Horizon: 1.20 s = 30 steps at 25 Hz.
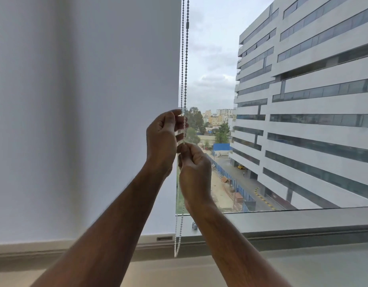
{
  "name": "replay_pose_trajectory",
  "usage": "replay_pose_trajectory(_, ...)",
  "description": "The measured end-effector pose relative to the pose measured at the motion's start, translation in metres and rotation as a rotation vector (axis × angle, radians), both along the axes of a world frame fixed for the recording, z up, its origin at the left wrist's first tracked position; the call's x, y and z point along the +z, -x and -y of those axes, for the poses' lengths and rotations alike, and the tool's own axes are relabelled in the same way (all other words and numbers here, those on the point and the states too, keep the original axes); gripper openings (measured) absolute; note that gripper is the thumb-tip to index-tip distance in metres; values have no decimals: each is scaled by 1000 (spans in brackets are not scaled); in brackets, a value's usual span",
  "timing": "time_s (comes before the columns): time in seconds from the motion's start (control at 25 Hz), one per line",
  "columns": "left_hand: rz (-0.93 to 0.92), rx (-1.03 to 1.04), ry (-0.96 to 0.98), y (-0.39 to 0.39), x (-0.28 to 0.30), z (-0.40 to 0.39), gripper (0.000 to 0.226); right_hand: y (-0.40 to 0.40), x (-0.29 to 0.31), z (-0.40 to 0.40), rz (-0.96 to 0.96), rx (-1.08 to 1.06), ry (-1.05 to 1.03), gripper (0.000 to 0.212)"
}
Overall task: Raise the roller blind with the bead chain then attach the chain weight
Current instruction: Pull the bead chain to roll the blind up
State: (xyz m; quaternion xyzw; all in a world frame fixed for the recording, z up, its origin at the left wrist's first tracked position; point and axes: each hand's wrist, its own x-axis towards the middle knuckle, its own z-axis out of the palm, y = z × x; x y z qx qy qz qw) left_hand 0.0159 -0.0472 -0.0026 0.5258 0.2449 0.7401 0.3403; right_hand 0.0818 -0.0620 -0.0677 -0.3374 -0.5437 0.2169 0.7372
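Note:
A white roller blind hangs fully down over the left part of the window, its bottom bar close to the sill. Along its right edge runs a looped bead chain with a dark connector high up; the loop's lower end dangles near the sill. My left hand is closed on the chain and on a small clear plastic piece at mid height. Just below it, my right hand pinches the chain. What exactly the clear piece is, I cannot tell.
A grey window frame and sill run across the bottom, with a small metal fitting on the frame. Through the glass stands a large pale office building and a street below.

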Motion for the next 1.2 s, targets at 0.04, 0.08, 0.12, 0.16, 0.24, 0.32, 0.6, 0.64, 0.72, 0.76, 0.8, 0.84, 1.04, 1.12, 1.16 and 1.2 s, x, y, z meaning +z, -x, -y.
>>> replay_pose_trajectory(0.04,12,-38,-3,-2,13,1,32,0,-10,-1,-4,3,24,28)
replay_pose_trajectory(0.08,20,-67,-10,-4,25,2,31,-1,-21,-1,-3,-1,49,28)
replay_pose_trajectory(0.12,24,-84,-19,-6,36,3,31,-1,-30,-1,2,-7,69,28)
replay_pose_trajectory(0.16,27,-92,-28,-8,45,4,30,-1,-39,-1,10,-14,84,28)
replay_pose_trajectory(0.24,27,-87,-39,-12,58,5,29,0,-52,1,17,-23,91,30)
replay_pose_trajectory(0.32,10,-34,-51,-16,63,3,27,0,-61,3,19,-23,93,33)
replay_pose_trajectory(0.6,-24,89,-110,-19,40,0,30,0,-81,8,98,-18,119,29)
replay_pose_trajectory(0.64,-33,92,-115,-19,36,1,30,-1,-82,9,96,-5,137,29)
replay_pose_trajectory(0.72,-50,98,-123,-18,26,2,31,-3,-78,9,83,21,179,27)
replay_pose_trajectory(0.76,-59,98,-126,-17,19,2,31,-4,-74,9,71,29,193,26)
replay_pose_trajectory(0.8,-68,99,-128,-16,12,2,31,-6,-67,8,53,21,198,29)
replay_pose_trajectory(0.84,-78,100,-128,-16,5,3,32,-8,-56,6,32,-1,193,33)
replay_pose_trajectory(1.04,-95,128,-111,-18,-36,3,31,-18,23,3,39,-226,58,41)
replay_pose_trajectory(1.12,-103,138,-101,-19,-53,2,31,-20,52,5,60,-240,2,48)
replay_pose_trajectory(1.16,-110,142,-95,-19,-60,1,32,-21,64,6,65,-224,-19,51)
replay_pose_trajectory(1.2,-122,145,-88,-20,-68,0,34,-21,75,6,63,-191,-38,50)
